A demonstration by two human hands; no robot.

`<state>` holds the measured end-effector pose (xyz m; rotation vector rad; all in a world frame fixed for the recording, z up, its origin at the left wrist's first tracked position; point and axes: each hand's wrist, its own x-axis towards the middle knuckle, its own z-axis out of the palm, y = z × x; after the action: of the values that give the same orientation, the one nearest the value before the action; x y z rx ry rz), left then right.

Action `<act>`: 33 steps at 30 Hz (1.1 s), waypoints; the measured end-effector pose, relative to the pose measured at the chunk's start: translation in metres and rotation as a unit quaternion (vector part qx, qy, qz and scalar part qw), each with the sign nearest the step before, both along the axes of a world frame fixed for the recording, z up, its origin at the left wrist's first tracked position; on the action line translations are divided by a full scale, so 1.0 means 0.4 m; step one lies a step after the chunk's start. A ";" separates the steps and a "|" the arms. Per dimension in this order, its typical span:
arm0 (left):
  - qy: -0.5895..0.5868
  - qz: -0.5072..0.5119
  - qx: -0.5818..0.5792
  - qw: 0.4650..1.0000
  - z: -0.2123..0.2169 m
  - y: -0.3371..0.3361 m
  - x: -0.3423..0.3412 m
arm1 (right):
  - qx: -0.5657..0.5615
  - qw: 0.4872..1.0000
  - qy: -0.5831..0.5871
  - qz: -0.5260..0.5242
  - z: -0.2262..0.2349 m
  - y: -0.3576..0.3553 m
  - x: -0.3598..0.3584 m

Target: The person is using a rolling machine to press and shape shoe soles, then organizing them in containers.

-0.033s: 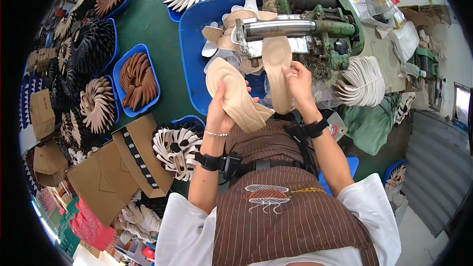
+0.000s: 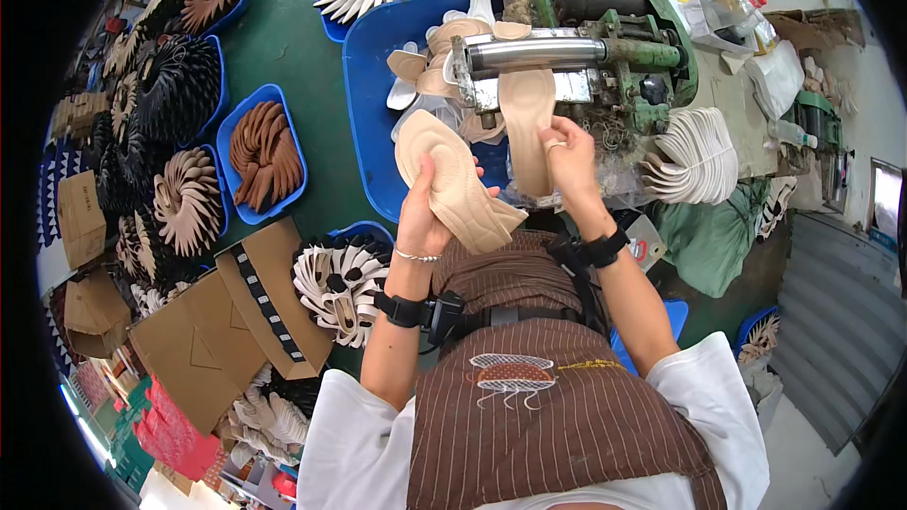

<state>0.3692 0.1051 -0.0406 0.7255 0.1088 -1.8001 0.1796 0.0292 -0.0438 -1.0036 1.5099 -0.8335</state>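
A stack of beige insoles [image 2: 452, 175] with stitched curves is gripped in my left hand [image 2: 423, 212], its thumb on top and fingers beneath. My right hand [image 2: 573, 165] pinches the right edge of a single beige insole [image 2: 529, 127]. That insole's wide end lies at the metal roller [image 2: 539, 54] of a green machine [image 2: 652, 57], while its other end hangs toward me. Behind my left hand, several beige and white insoles [image 2: 406, 66] lie in a large blue tub [image 2: 364, 113].
A fan of white insoles [image 2: 694, 159] stands right of the machine. To the left, a small blue bin [image 2: 227, 146] holds brown insoles [image 2: 266, 156]. Open cardboard [image 2: 203, 331] lies at lower left, near a bundle of white and black pieces [image 2: 342, 288]. Green sheeting [image 2: 709, 236] hangs at right.
The single insole has shifted slightly away from me, further up toward the roller, with my right hand still at its edge. My left hand and its stack stay nearly in place.
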 end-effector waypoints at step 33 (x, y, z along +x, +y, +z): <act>-0.225 0.035 -0.042 0.973 -0.015 0.004 -0.016 | 0.090 0.947 -0.138 0.277 0.038 0.157 0.043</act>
<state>0.3627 0.1069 -0.0467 1.0359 -0.2399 -1.5229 0.1970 0.0920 -0.0286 -1.0524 0.9705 -0.4025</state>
